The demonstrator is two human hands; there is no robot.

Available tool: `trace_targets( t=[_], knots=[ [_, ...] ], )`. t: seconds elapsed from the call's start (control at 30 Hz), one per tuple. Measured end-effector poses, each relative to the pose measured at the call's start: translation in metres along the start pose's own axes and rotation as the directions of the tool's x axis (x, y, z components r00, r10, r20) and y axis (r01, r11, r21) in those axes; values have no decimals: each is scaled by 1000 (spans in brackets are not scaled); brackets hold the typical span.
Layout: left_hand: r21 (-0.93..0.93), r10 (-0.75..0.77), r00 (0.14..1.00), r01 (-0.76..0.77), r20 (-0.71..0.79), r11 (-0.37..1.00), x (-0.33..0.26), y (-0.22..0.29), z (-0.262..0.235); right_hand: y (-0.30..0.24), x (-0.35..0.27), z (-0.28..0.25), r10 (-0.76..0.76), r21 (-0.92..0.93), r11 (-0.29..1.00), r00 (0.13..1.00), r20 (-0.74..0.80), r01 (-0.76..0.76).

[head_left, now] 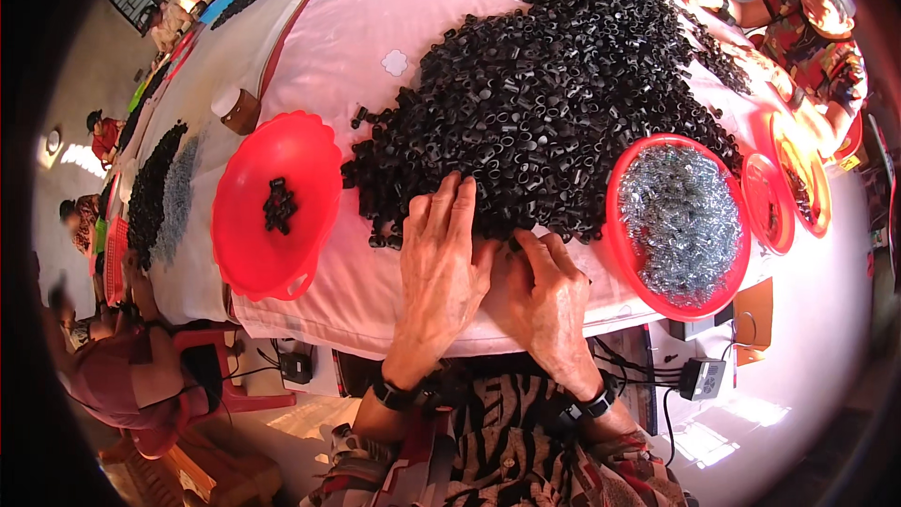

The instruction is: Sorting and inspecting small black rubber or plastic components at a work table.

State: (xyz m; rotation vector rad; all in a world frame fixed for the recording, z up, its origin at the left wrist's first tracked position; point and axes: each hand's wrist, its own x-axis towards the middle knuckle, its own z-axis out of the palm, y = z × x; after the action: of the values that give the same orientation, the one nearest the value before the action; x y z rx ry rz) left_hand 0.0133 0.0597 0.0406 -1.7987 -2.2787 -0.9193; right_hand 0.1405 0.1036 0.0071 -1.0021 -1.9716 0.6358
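Observation:
A wide heap of small black ring-like plastic pieces (554, 84) covers the middle of the table. My left hand (437, 268) lies at its near edge, fingers stretched out and reaching onto the pieces. Beside it on the right, my right hand (552, 293) has its fingers curled in at the heap's front edge. Its fingertips are closed by a dark bit; what they hold is too small and hidden to tell. On the left, a red plastic basin (239, 183) holds a small cluster of black pieces (279, 206).
Right of the heap, a red bowl (615, 211) is full of small silvery pieces (680, 225). Further right are a smaller red dish (758, 216) and an orange basin (815, 155). A brown jar (238, 113) stands at the upper left. Other people sit along both sides.

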Motion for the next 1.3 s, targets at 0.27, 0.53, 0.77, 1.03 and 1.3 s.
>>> trace_targets(
  t=[0.27, 0.53, 0.77, 1.03, 1.3],
  knots=[
    [10, 6, 998, -6, 70, 1000, 8, -3, 1, -4, 1, 1, 45, -37, 998, 999, 4, -45],
    [17, 72, 992, -75, 101, 997, 10, -7, 1, -1, -1, 1, 52, -20, 998, 998, 21, -52],
    [-10, 89, 989, -88, 120, 996, 10, -9, 2, -2, 0, 1, 17, 2, 1000, 1000, -14, -17],
    [-24, 96, 985, -93, 144, 995, 8, -11, 3, -3, -2, -2, 39, -9, 999, 999, 2, -39],
    [-35, 90, 974, -85, 205, 996, 5, -10, -1, -1, -1, -1, 41, 13, 999, 999, 0, -41]
  ],
)
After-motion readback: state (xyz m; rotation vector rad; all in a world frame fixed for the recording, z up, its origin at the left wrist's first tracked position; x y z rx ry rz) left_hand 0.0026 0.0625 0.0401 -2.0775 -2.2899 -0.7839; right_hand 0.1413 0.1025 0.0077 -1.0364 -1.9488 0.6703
